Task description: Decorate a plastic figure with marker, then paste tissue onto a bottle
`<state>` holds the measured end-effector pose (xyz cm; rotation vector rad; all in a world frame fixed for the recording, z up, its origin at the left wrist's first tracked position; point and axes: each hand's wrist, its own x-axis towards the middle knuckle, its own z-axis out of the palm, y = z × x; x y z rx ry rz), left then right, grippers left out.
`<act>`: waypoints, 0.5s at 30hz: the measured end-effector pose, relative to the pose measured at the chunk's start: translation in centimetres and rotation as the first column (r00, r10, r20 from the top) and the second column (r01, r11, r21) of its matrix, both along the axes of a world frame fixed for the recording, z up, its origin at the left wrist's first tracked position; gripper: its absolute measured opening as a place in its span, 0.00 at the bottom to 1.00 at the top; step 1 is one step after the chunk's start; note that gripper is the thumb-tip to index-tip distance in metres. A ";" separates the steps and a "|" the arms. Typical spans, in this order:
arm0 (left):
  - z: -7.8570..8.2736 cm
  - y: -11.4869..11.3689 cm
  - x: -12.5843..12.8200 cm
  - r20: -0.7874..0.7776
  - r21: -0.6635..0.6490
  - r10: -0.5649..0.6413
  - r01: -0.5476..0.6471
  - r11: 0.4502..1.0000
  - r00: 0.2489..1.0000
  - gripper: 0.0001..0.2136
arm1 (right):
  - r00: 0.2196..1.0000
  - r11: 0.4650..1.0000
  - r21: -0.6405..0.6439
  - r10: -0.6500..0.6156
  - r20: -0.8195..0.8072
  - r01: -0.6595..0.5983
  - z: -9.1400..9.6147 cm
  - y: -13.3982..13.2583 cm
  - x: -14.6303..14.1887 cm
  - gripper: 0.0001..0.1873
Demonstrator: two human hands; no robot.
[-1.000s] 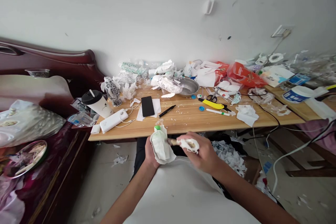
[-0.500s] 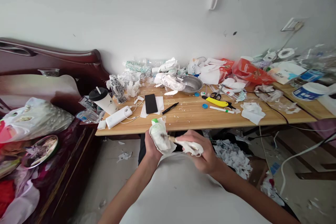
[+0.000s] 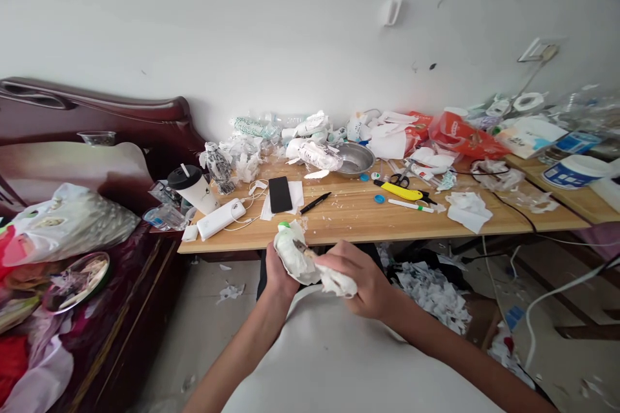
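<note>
My left hand (image 3: 279, 274) is wrapped around a small plastic bottle (image 3: 293, 255) with a green cap, covered in white paper or paste. It is held tilted in front of the desk's near edge. In my right hand (image 3: 361, 277), the fingers close on a thin brush-like tool (image 3: 306, 250) with a tan shaft and dark tip. Its tip touches the bottle's white side. A crumpled white tissue (image 3: 338, 282) is bunched around the tool under my right fingers and hides its rear part.
On the wooden desk (image 3: 339, 232) lie a phone (image 3: 280, 195), a black pen (image 3: 315, 202), a yellow utility knife (image 3: 402, 190), scissors (image 3: 400, 179) and a power bank (image 3: 221, 219). A lidded cup (image 3: 196, 190) stands left, a metal bowl (image 3: 357, 160) behind. Paper scraps (image 3: 431, 293) lie below.
My right hand has moved left, closer to the bottle, and the tool's tip has shifted slightly up along its side. The left hand keeps its hold. The view has tilted slightly.
</note>
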<state>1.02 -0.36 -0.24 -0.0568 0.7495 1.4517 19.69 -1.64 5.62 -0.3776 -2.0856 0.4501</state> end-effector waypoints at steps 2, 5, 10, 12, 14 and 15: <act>0.6 0.1 -0.2 0.014 0.005 -0.004 0.004 1.000 1.000 0.11 | 0.997 0.992 0.117 0.042 0.063 -0.049 -0.5 -0.1 -0.3 0.19; 1.2 -0.1 -0.6 0.020 0.025 0.033 -0.034 0.999 0.999 0.11 | 0.995 0.978 0.181 0.093 0.046 -0.100 -0.9 -0.8 -0.6 0.21; 1.3 -0.3 -0.7 0.018 0.031 0.070 -0.071 0.997 0.997 0.11 | 0.991 0.991 0.045 0.130 -0.023 -0.129 -0.4 -1.2 -0.9 0.20; 1.2 -0.3 -0.5 0.015 0.023 0.071 -0.071 0.997 0.997 0.11 | 0.987 0.989 -0.002 0.147 -0.057 -0.148 -0.1 -1.2 -0.9 0.20; 1.3 -0.4 -0.4 0.006 0.013 0.069 -0.069 0.998 0.998 0.12 | 0.985 0.987 -0.033 0.154 -0.083 -0.158 0.1 -1.4 -0.8 0.18; 1.4 -0.4 -0.3 0.000 0.011 0.068 -0.068 0.998 0.998 0.12 | 0.983 0.985 -0.053 0.157 -0.100 -0.162 0.2 -1.6 -0.7 0.17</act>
